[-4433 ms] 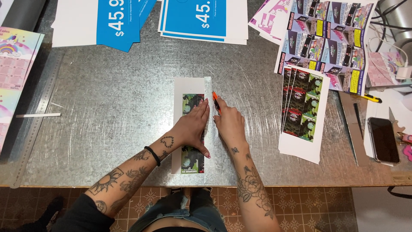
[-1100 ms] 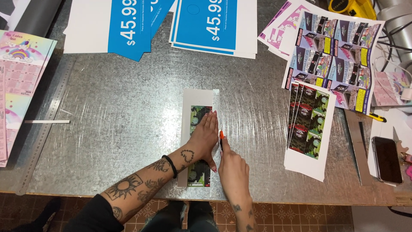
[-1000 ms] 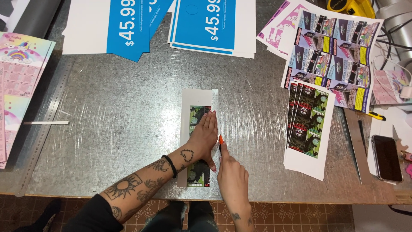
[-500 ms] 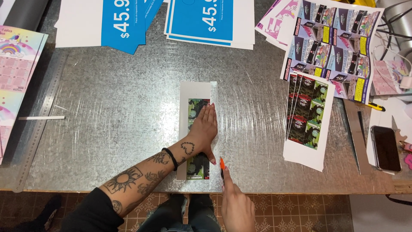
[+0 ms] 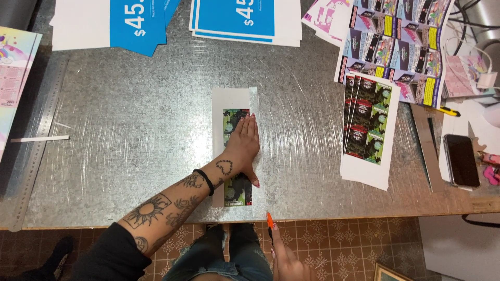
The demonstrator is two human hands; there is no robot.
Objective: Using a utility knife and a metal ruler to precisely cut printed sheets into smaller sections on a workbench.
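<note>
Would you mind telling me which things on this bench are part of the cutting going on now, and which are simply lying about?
In use:
- left hand, pressing flat on the printed strip
- clear ruler along the strip's right edge
- right hand, off the table, holding an orange knife

Lying about:
- blue price signs
- stack of green prints
- phone
- steel ruler
</note>
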